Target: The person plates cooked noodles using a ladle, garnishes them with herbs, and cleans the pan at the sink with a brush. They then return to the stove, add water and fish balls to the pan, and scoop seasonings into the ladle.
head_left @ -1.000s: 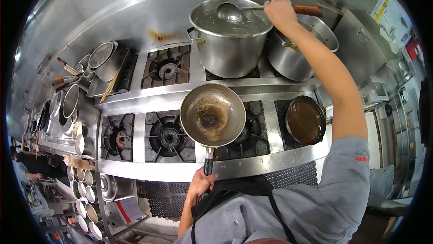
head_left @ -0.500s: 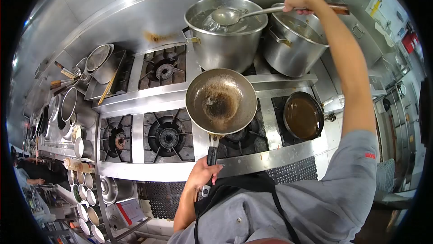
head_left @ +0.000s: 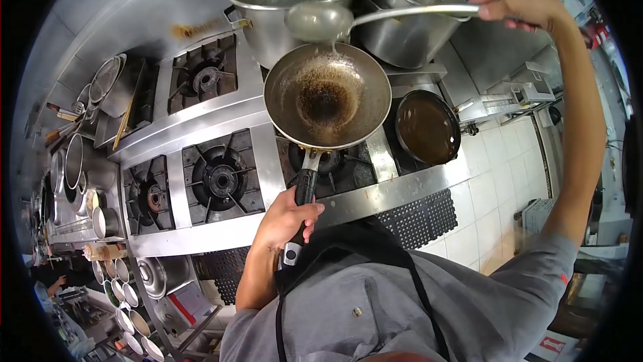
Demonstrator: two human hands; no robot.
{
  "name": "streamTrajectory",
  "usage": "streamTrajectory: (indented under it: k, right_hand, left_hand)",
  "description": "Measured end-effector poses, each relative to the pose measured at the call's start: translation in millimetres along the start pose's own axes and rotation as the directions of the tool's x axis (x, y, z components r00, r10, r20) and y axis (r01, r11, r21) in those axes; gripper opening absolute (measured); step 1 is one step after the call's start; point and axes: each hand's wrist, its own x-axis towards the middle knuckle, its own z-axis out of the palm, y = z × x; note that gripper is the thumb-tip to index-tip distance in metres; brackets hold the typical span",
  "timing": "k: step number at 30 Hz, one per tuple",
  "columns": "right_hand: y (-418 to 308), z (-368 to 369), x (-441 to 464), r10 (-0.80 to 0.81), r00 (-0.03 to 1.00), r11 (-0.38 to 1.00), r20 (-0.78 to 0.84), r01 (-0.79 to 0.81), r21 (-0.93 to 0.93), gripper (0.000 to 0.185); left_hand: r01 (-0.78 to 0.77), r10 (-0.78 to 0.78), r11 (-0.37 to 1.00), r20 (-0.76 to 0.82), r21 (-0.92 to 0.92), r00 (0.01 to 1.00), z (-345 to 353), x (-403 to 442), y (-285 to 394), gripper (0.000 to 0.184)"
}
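My left hand (head_left: 289, 221) is wrapped round the black handle of a frying pan (head_left: 328, 70), whose worn inside has a dark scorched middle. The pan is held above a front burner. With my right hand (head_left: 519, 2) I grip the long handle of a metal ladle (head_left: 320, 22). Its bowl hangs over the pan's far rim, and a thin trickle of clear liquid seems to fall from it. Behind the ladle stands a large stockpot (head_left: 262, 35) of cloudy liquid. A second stockpot (head_left: 412, 42) stands to its right.
A dark pan of brown liquid (head_left: 427, 127) sits on the right front burner. More burners (head_left: 223, 180) lie to the left. Strainers and a pot (head_left: 110, 91) stand at the back left, above several small containers (head_left: 127, 292). A person's hand (head_left: 59, 283) shows at far left.
The ladle has come from over the left stockpot towards me, to the frying pan's far rim. My right arm has swung out to the right. My left hand keeps its grip.
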Motion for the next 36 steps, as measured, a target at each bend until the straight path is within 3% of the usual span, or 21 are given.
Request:
streamTrajectory:
  k: [2,4,6,7,8,11,13,14,16,17,19,21,25,28,31,33,34,36]
  right_hand:
    - [2.2,29.0,-2.7,0.005,0.988,0.998,0.152,-0.015,0.065,0.036]
    - [-1.4,59.6,-8.4,0.052,0.982,0.998,0.181,-0.059,0.032,0.034]
    - [10.6,99.7,-4.4,-0.099,0.987,0.994,0.124,0.103,-0.027,0.035]
    - [22.8,127.8,-11.7,-0.363,0.92,0.915,-0.148,0.322,-0.243,0.035]
    - [7.9,130.0,-20.1,-0.242,0.967,0.935,-0.076,0.212,-0.286,0.035]
    - [-17.6,136.6,-51.9,-0.26,0.959,0.87,-0.109,0.184,-0.458,0.034]
    - [-17.6,133.9,-66.7,-0.555,0.741,0.647,-0.378,0.099,-0.756,0.042]
    - [-19.2,122.6,-67.8,-0.559,0.735,0.645,-0.384,0.095,-0.758,0.042]
    - [-24.8,97.2,-70.9,-0.725,0.46,0.522,-0.513,-0.119,-0.845,0.049]
    - [-28.2,89.6,-63.1,-0.726,0.455,0.522,-0.515,-0.123,-0.844,0.049]
    - [-35.7,67.3,-31.5,-0.805,0.275,0.482,-0.526,-0.214,-0.85,0.045]
    - [-46.6,59.9,12.4,-0.758,0.305,0.531,-0.577,-0.224,-0.817,0.047]
    - [-102.2,75.7,97.3,-0.7,0.386,0.548,-0.601,-0.248,-0.798,0.027]
    - [-124.2,87.5,152.4,-0.76,0.355,0.496,-0.544,-0.223,-0.839,0.022]
    - [-149.9,99.7,175.7,-0.731,0.427,0.449,-0.531,-0.285,-0.847,0.019]
    - [-161.7,102.5,184.1,-0.59,0.638,0.536,-0.495,-0.149,-0.831,0.018]
    - [-162.5,100.0,187.9,-0.589,0.635,0.537,-0.499,-0.154,-0.83,0.018]
    - [-160.2,91.2,198.5,-0.447,0.782,0.781,-0.435,0.105,-0.615,0.017]
  left_hand:
    - [0.016,-0.016,1.0,0.005,0.0,1.0,1.4,-1.6,1.7,0.021]
    - [0.03,-0.03,1.0,-0.01,-0.001,1.0,2.4,-3.1,0.6,0.021]
    - [0.029,-0.029,1.0,-0.006,0.004,1.0,0.2,-1.4,-3.0,0.021]
    - [0.026,-0.026,1.0,0.001,0.008,1.0,-1.5,-1.1,-4.9,0.02]
    - [0.018,-0.018,1.0,-0.007,0.008,1.0,-2.9,-1.6,-5.3,0.02]
    - [0.027,-0.027,0.999,0.001,0.026,1.0,-7.6,-3.7,-4.6,0.02]
    - [0.004,-0.004,0.999,0.005,0.034,1.0,-12.7,-5.0,-2.2,0.019]
    - [-0.002,0.001,0.999,0.016,0.035,1.0,-14.9,-5.7,-1.9,0.019]
    - [-0.01,0.009,0.999,0.015,0.037,1.0,-18.7,-7.3,-1.0,0.019]
    - [-0.011,0.01,0.999,0.012,0.049,1.0,-19.5,-8.7,0.4,0.018]
    - [-0.007,0.007,0.998,-0.004,0.055,1.0,-18.8,-12.3,6.2,0.018]
    - [-0.022,0.022,0.998,-0.004,0.055,1.0,-22.9,-11.2,3.0,0.018]
    - [-0.013,0.013,0.998,0.013,0.06,1.0,-26.7,-14.5,2.6,0.018]
    - [-0.011,0.012,0.999,-0.003,0.05,1.0,-31.2,-13.4,-0.3,0.018]
    - [-0.015,0.015,0.998,0.002,0.055,1.0,-37.1,-11.5,-2.1,0.017]
    - [-0.012,0.012,0.999,0.006,0.051,1.0,-40.6,-8.5,-4.0,0.017]
    - [-0.017,0.017,0.998,0.008,0.055,1.0,-41.9,-7.0,-3.5,0.017]
    - [-0.02,0.021,0.998,-0.002,0.051,1.0,-43.8,-4.8,-3.5,0.017]
